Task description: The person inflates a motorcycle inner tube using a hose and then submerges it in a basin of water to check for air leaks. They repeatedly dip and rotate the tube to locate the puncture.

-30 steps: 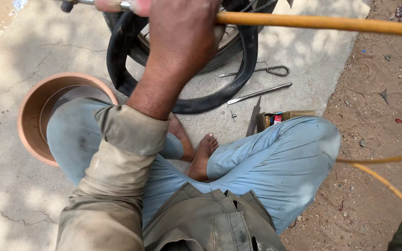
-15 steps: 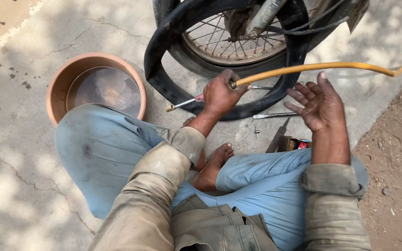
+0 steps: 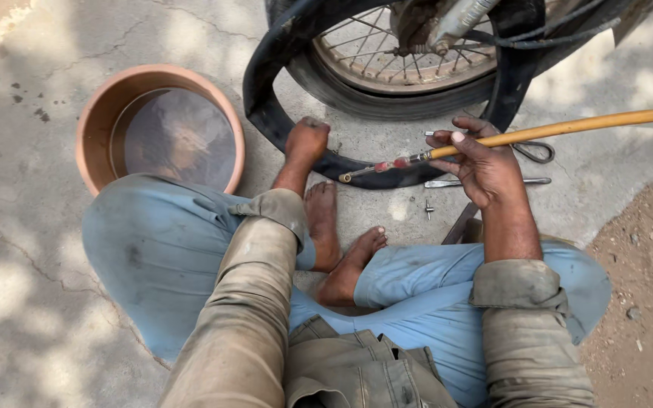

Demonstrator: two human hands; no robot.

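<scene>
Cracked concrete ground point(image 3: 54, 302), left hand point(image 3: 305, 141) fisted on inner tube point(image 3: 266, 113), right hand point(image 3: 485, 168) gripping air hose point(image 3: 568, 127)

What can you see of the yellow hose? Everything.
The yellow hose looks like rubber and runs in from the right edge, sloping slightly down to the left. It ends in a thin metal nozzle with a red band, tip over the black inner tube. The right hand grips it near the nozzle end. The left hand is apart from it.
</scene>
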